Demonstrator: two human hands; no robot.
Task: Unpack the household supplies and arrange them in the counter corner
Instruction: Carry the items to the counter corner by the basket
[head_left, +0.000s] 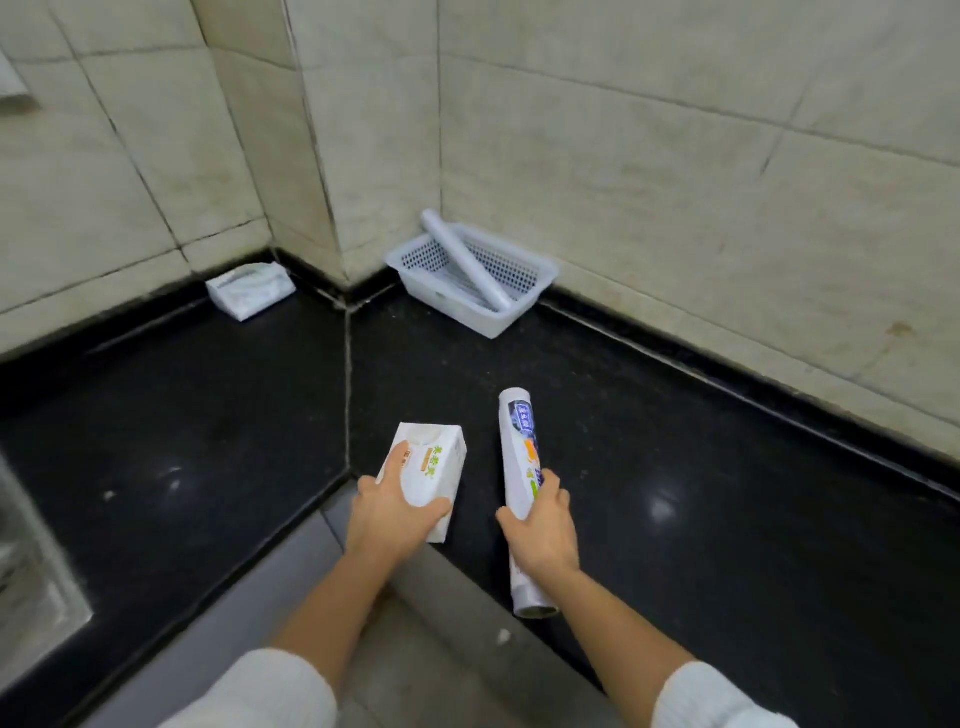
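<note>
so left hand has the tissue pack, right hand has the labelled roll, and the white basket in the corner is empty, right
Not quite: the white basket is not empty. The head view shows a plain white roll lying slantwise in it. The left hand does hold the tissue pack, the right hand the labelled roll.

The counter (675, 467) is seen as polished black stone, glossy enough that light spots are reflected. The walls (649, 156) are faced with matt, pale, veined tiles. The basket (441, 291) is made of white perforated plastic. The tissue pack (431, 467) and the roll (519, 447) are wrapped in smooth, printed plastic film. Soft white cloth is seen on the sleeves (270, 691).
</note>
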